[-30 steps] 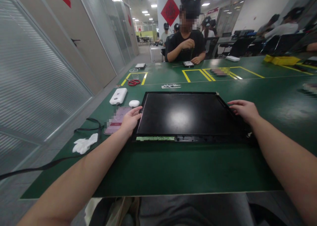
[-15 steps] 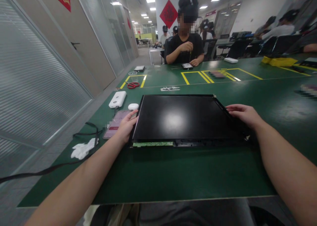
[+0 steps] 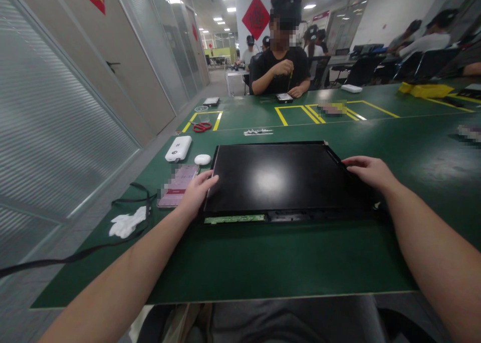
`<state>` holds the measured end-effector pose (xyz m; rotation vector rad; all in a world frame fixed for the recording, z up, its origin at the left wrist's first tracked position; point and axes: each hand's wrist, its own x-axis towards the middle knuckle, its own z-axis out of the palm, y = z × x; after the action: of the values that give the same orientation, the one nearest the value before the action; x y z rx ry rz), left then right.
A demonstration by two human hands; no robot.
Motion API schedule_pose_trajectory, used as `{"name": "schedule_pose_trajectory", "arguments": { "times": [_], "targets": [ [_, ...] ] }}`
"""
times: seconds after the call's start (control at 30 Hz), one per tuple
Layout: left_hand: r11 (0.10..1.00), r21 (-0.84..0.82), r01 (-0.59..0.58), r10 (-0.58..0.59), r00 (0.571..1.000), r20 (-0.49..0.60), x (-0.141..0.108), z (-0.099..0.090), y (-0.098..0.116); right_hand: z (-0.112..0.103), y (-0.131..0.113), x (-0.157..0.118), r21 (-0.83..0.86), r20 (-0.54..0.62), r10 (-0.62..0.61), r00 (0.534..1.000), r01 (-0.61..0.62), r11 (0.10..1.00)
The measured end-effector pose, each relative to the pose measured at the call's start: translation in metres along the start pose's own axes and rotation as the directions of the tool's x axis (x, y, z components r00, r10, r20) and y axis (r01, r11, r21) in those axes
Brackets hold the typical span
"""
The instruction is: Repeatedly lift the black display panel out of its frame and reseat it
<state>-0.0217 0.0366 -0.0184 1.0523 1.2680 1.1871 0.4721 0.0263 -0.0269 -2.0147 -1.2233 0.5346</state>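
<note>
A black LCD panel (image 3: pixel 278 180) with a dark frame lies flat on the green table (image 3: pixel 278 263), its screen facing up and a bright reflection in its middle. Along the near edge runs a strip of green circuit board (image 3: pixel 235 219). My left hand (image 3: pixel 199 190) grips the panel's left edge, thumb on top at the border and the other fingers partly hidden. At the opposite side, my right hand (image 3: pixel 370 172) holds the right edge of the frame, with thumb and fingers closed around it; the fingertips under the edge are hard to see.
Left of the panel are a phone (image 3: pixel 176 188), a white earbud case (image 3: pixel 202 159), a white power bank (image 3: pixel 178 148), crumpled tissue (image 3: pixel 129 223) and a black strap (image 3: pixel 75 258). Red scissors (image 3: pixel 202 127) and small white strips (image 3: pixel 258 132) lie beyond. A person (image 3: pixel 280 65) works opposite.
My left hand has shifted slightly right and its thumb now rests over the panel's left border. My right hand stays at the right edge, nearly unmoved.
</note>
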Motion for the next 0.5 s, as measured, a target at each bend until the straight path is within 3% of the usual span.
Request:
{"name": "schedule_pose_trajectory", "arguments": {
  "times": [0.17,0.3,0.5],
  "targets": [
    [0.995,0.047,-0.090,0.085,0.990,0.109,-0.009,0.002,0.002,0.001,0.003,0.003,-0.068,0.010,-0.036,0.999,0.037,0.997],
    [0.994,0.046,-0.099,0.093,0.989,0.115,-0.008,0.001,0.000,0.005,0.011,0.010,-0.077,0.008,-0.100,0.995,0.100,0.992],
    [0.993,0.020,-0.116,0.114,0.991,0.072,-0.005,0.000,-0.005,0.007,0.017,0.016,-0.108,0.020,-0.098,0.995,0.099,0.989]
  ]
}}
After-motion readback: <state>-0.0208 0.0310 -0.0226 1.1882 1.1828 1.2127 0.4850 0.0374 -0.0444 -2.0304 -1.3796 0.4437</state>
